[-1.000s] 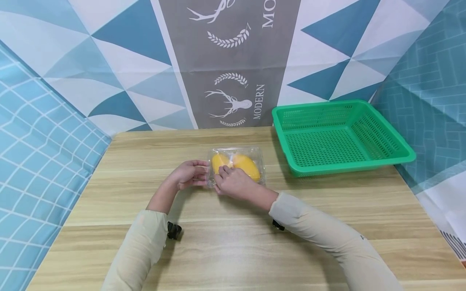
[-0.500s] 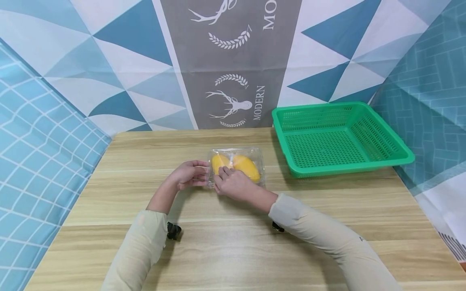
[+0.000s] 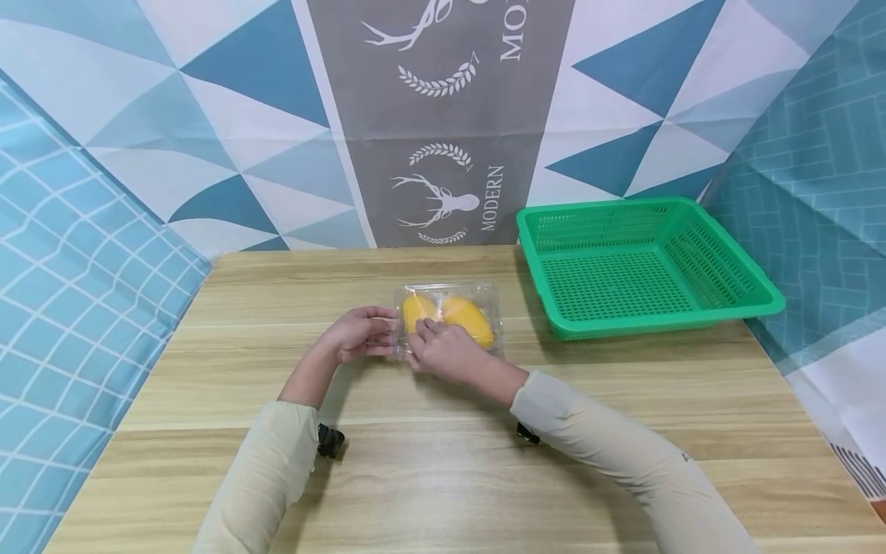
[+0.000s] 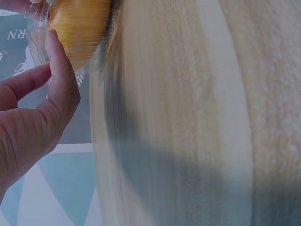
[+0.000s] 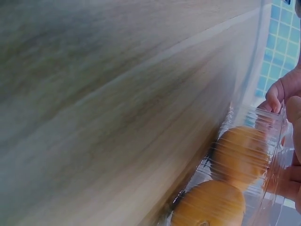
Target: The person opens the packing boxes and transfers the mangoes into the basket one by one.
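Two yellow fruits (image 3: 469, 317) in box (image 3: 487, 291) on tabletop (image 3: 429, 462). My left hand (image 3: 358, 332), fingers apart, touches side; right hand (image 3: 446, 352) grips front.

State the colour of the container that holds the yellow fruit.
The container is clear and colourless; the right wrist view shows it best.

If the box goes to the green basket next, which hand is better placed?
Probably the right hand: it is over the near part of the box, closer to the basket, its arm on that side. The left hand is at the box's left edge, farther away.
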`<state>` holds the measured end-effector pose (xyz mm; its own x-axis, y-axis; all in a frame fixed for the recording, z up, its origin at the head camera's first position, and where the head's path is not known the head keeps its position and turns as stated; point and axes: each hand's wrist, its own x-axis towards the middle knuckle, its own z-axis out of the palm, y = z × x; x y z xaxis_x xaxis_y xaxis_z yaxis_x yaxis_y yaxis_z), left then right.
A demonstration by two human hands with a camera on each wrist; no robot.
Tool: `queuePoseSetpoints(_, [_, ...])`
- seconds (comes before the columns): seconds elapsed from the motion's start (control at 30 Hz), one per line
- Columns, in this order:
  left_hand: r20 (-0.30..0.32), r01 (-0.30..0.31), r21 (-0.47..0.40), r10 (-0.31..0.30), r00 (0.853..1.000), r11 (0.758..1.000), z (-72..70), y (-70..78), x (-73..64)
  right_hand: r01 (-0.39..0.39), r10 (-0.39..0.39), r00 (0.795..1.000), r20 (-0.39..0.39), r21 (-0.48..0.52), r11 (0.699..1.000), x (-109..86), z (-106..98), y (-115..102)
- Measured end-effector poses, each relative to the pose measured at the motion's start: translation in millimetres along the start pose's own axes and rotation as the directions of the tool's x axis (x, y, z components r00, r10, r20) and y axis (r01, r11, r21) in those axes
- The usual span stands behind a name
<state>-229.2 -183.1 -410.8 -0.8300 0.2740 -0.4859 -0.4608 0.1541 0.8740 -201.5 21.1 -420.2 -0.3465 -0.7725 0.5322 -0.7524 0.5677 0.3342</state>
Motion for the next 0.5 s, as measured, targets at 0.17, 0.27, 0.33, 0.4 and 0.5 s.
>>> queuePoseSetpoints(0.17, [0.008,-0.007,0.009,0.007,1.000,1.000,-0.8,2.3,-1.5,-0.037,0.035,0.999,0.030,0.060,0.998,-0.9,-4,3])
queuePoseSetpoints(0.27, [0.010,-0.007,0.008,0.007,1.000,1.000,-1.5,2.0,-1.5,-0.067,0.060,0.997,0.057,0.124,0.990,-1.6,-7,6])
queuePoseSetpoints(0.33, [0.010,-0.004,0.004,0.004,1.000,1.000,-1.6,1.4,-1.5,-0.092,0.079,0.993,0.087,0.163,0.982,-1.7,-9,7])
queuePoseSetpoints(0.4, [0.010,-0.002,0.002,0.002,1.000,1.000,-1.8,0.7,-1.4,-0.126,0.101,0.987,0.128,0.211,0.969,-2.4,-11,8])
queuePoseSetpoints(0.5, [0.009,-0.003,0.001,0.003,1.000,1.000,-1.4,-0.4,-1.6,-0.173,0.128,0.976,0.176,0.276,0.945,-3.6,-14,10])
